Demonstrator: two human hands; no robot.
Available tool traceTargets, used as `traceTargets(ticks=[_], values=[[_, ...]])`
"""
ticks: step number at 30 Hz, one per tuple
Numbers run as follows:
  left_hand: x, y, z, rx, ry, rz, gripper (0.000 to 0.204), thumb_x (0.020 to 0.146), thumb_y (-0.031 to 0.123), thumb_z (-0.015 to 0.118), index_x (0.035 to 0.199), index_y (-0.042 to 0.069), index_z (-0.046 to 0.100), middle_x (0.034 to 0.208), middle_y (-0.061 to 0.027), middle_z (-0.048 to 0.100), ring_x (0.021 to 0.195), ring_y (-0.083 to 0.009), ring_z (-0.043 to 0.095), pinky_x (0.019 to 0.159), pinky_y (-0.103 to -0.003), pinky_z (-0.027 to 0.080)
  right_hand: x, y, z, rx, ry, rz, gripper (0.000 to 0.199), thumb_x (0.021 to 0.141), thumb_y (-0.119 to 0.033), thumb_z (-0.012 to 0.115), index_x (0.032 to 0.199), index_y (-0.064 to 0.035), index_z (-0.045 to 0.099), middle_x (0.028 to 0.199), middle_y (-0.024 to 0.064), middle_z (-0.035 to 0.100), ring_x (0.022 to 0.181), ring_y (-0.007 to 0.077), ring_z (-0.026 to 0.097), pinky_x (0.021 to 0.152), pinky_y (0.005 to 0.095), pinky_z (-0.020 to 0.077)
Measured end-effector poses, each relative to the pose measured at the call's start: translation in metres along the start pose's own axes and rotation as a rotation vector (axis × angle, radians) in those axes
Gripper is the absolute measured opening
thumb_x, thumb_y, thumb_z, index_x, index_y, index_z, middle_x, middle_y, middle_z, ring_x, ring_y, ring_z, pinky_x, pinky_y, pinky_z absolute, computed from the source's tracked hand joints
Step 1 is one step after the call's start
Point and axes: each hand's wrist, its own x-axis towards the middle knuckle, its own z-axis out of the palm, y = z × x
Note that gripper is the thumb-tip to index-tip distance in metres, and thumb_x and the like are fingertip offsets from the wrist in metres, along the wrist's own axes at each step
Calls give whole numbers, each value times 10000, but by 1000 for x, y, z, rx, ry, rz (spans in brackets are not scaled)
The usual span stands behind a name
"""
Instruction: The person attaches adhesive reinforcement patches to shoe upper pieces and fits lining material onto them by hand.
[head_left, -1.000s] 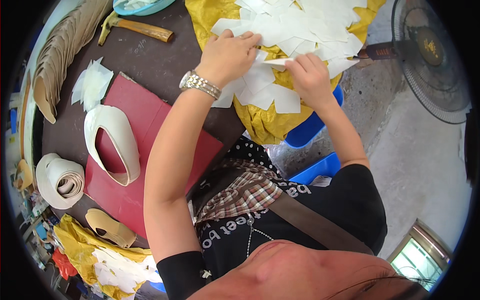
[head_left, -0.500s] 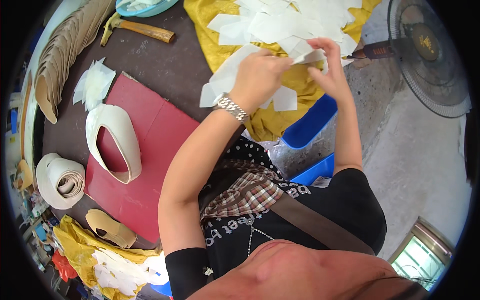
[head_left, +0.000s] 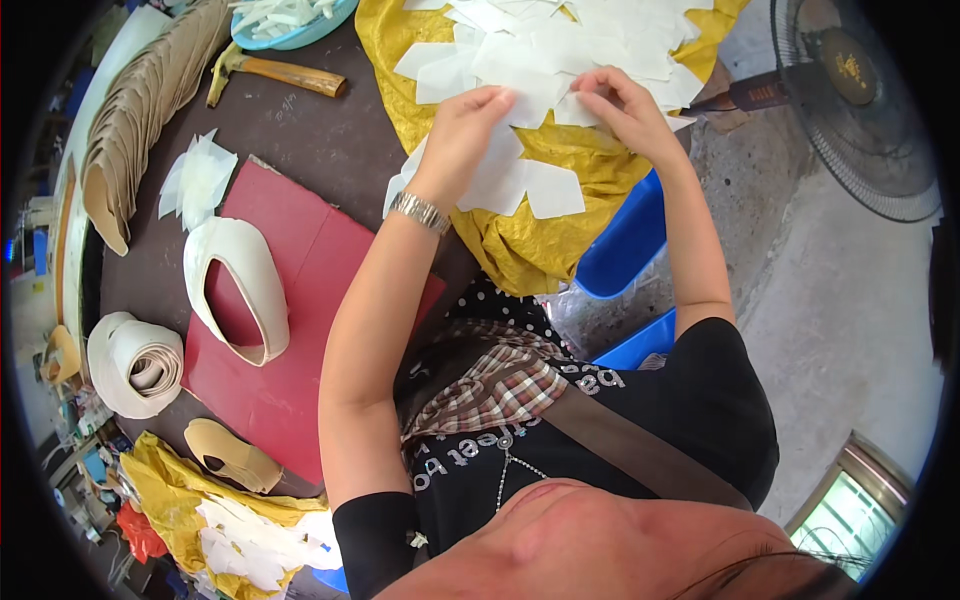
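Observation:
Over a yellow cloth (head_left: 540,255), both my hands are at a heap of white cut sheet pieces (head_left: 625,45). My left hand (head_left: 462,135), with a metal band at its wrist, is closed, thumb and fingers pinching the left edge of one white piece (head_left: 530,92). My right hand (head_left: 632,112) has its fingers curled together at the right side of the same piece; their tips meet around its edge or a neighbouring piece. Several more white pieces (head_left: 555,190) lie flat on the cloth below my hands.
On the dark table are a red board (head_left: 310,240), a white shoe upper (head_left: 262,290), a white roll (head_left: 130,365), a hammer (head_left: 295,75), a blue basin (head_left: 300,35) and stacked beige pieces (head_left: 150,110). Blue bins (head_left: 625,240) and a fan (head_left: 855,100) stand to the right.
My hands have moved apart, the left one leftward and the right one slightly left. The small folded-looking white piece between them now appears spread flat over the heap.

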Motion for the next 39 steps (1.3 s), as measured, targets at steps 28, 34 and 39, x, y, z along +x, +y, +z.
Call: traceTargets(ticks=[28, 34, 39], values=[[-214, -16, -81, 198, 639, 379, 473, 925, 222, 600, 1296, -22, 438, 937, -59, 611, 851, -130, 570, 755, -253, 453, -38, -136, 210, 801, -605, 80, 241, 862, -86, 656, 1084, 0, 627, 913, 20, 657, 784, 50, 571, 674, 210, 468], [-282, 9, -105, 1536, 837, 220, 823, 818, 247, 672, 1427, -49, 203, 1241, -185, 504, 1211, -324, 457, 978, -445, 368, -30, -136, 211, 780, -608, 146, 241, 887, -103, 613, 1106, -5, 596, 951, 33, 666, 787, 77, 622, 660, 219, 507], [-273, 5, -149, 910, 718, 295, 324, 892, 89, 551, 1215, 82, 562, 832, -136, 656, 761, -281, 626, 786, -369, 475, -17, -171, 234, 837, -873, 173, 254, 881, -122, 625, 1102, -1, 591, 965, 43, 660, 830, 75, 616, 685, 240, 513]])
